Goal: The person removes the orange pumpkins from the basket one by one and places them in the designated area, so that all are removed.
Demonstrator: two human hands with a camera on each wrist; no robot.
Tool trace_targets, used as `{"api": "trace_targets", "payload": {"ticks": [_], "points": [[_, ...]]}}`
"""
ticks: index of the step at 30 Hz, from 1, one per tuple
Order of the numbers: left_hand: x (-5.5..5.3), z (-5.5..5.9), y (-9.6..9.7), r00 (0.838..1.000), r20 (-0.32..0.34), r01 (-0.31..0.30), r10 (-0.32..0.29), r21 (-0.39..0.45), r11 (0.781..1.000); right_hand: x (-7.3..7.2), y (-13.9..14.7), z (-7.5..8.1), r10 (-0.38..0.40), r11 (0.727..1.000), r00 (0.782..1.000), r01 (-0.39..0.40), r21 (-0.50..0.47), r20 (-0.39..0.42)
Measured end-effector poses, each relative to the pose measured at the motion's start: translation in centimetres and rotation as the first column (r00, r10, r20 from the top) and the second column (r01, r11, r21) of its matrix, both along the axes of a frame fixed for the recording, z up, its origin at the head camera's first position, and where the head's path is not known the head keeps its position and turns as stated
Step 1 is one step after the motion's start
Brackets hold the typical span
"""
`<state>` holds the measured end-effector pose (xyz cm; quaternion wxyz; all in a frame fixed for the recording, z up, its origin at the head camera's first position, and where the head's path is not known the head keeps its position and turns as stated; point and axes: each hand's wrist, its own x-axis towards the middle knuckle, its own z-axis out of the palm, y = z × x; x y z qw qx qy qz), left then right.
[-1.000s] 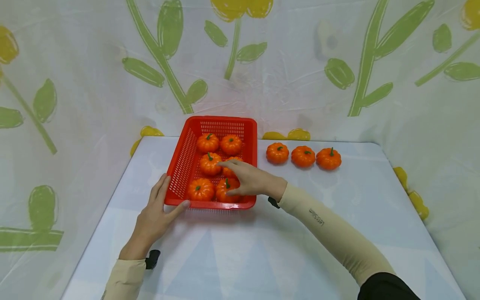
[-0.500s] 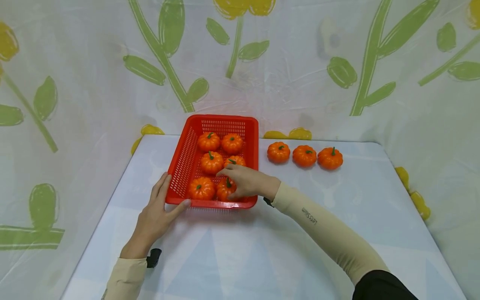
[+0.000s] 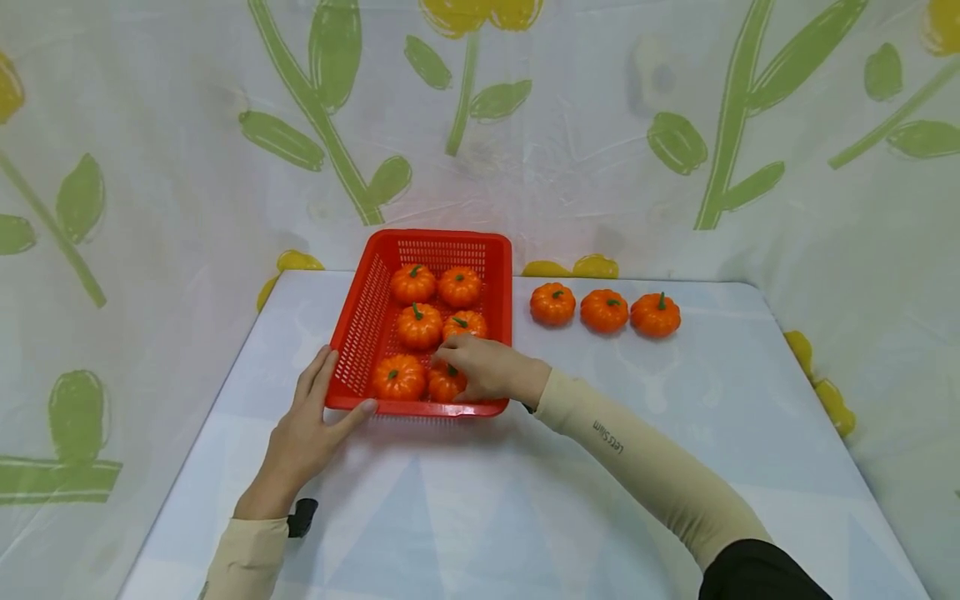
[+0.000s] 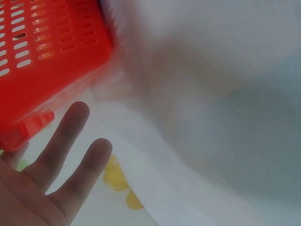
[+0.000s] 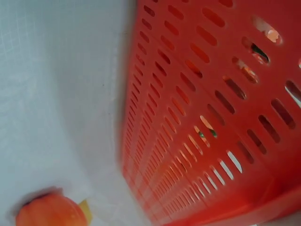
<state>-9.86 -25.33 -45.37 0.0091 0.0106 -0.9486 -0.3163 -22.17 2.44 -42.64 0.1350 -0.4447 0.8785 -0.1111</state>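
A red plastic basket (image 3: 347, 350) with slotted walls stands at the back of the table. Several small orange pumpkins lie in it, one of them a near-left pumpkin (image 3: 398, 378). My left hand (image 3: 300, 442) rests against the basket's near-left corner, thumb by the front rim and fingers straight along the side; in the left wrist view its fingers (image 4: 70, 136) are spread. Inside the basket, my right hand (image 3: 491, 368) grips the near-right pumpkin (image 3: 444, 383), fingers bent over its top and partly hiding it. The right wrist view shows the basket's slotted wall (image 5: 188, 108), not the hand.
Right of the basket, a row of three pumpkins, the middle pumpkin (image 3: 603, 312) among them, lies on the pale table (image 3: 600, 517). A patterned curtain (image 3: 570, 125) hangs close behind the table and at its sides.
My right hand has come down and closed its fingers round the near-right pumpkin, which has shifted slightly left. The left hand stays at the basket's corner.
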Motion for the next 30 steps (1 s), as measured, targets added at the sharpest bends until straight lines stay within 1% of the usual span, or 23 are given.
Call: {"api": "trace_targets", "payload": {"ticks": [6,17,24,30], "points": [[0.03,0.07,0.11,1.000,-0.004,0.003,-0.003,-0.003,1.000,0.13,0.01,0.02,0.000,1.000,1.000,0.000,-0.004,-0.004],[0.08,0.16,0.05,1.000,-0.015,-0.001,0.001,-0.016,1.000,0.28,0.07,0.16,0.025,0.998,0.999,-0.026,-0.056,-0.033],[0.19,0.27,0.08,1.000,-0.016,-0.003,0.003,-0.019,1.000,0.29,0.16,0.00,0.031,0.998,0.998,-0.034,-0.057,-0.056],[0.17,0.25,0.15,1.000,-0.006,-0.005,0.005,-0.019,1.000,0.34,0.24,0.03,0.034,0.998,0.998,-0.037,-0.054,-0.055]]}}
